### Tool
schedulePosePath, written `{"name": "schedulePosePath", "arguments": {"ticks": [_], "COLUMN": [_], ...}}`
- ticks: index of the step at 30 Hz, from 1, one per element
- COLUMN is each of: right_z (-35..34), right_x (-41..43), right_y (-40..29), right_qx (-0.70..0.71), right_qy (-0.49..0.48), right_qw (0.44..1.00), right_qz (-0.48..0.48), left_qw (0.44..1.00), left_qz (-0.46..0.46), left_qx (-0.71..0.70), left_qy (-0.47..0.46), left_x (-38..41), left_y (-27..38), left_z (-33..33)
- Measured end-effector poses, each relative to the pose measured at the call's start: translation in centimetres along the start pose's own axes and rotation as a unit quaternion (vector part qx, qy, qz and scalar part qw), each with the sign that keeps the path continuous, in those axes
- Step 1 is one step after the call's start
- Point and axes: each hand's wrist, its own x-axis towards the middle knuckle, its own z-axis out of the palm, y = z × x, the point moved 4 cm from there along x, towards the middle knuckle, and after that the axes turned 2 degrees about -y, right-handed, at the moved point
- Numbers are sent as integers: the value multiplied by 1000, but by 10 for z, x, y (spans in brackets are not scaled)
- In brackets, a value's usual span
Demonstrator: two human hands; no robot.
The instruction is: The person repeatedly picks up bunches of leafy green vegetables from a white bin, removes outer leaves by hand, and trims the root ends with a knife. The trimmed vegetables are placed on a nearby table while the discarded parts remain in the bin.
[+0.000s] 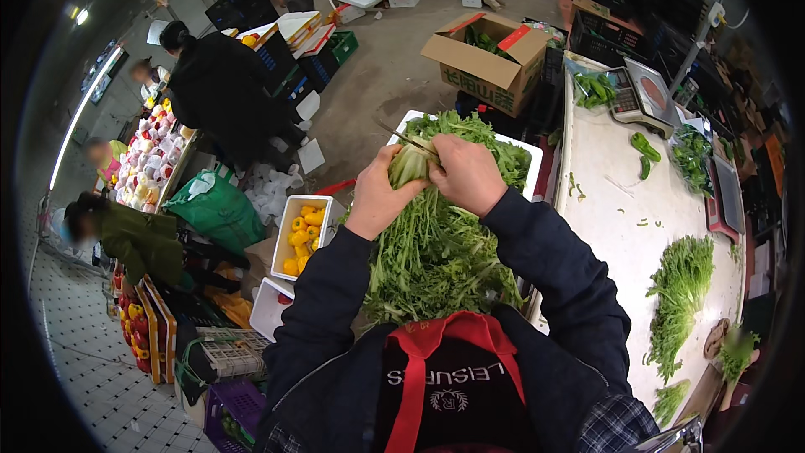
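My left hand (371, 204) grips the pale base of a head of curly endive (405, 170), fingers and thumb around it. In my right hand (470, 175) is a small knife, its thin dark blade (402, 136) lying across the cut end of the stem. Both hands are close together, above a white foam box (536, 163) heaped with more leafy greens (434, 264). The leaves of the held head hang down and merge with that heap. Most of the knife handle is hidden inside my right fist.
To the right, a white table (604, 201) bears endive heads (682, 296), green peppers (644, 150) and a weighing scale (644, 97). An open carton (490, 69) stands ahead. A foam box of yellow bell peppers (306, 236) lies left; people (220, 88) work beyond it.
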Motion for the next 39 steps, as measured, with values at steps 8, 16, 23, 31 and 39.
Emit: {"name": "schedulePosePath", "arguments": {"ticks": [8,16,23,31,39], "right_z": [4,4,1,11,5], "right_x": [5,15,29,21,22], "right_y": [9,3,84,81,-5], "right_qx": [-70,-133,-181,-56,284], "right_qy": [-15,-35,85,64,6], "right_qw": [996,988,979,995,958], "right_qz": [-44,-65,32,55,37], "left_qw": [986,999,990,907,903], "left_qz": [70,23,-17,-91,-103], "left_qx": [148,24,-85,-404,-407], "left_qy": [35,-19,-108,-77,-89], "left_x": [1,13,-2,-14,-16], "left_y": [3,2,-16,-54,-50], "left_z": [-2,-20,-47,-56,-49]}}
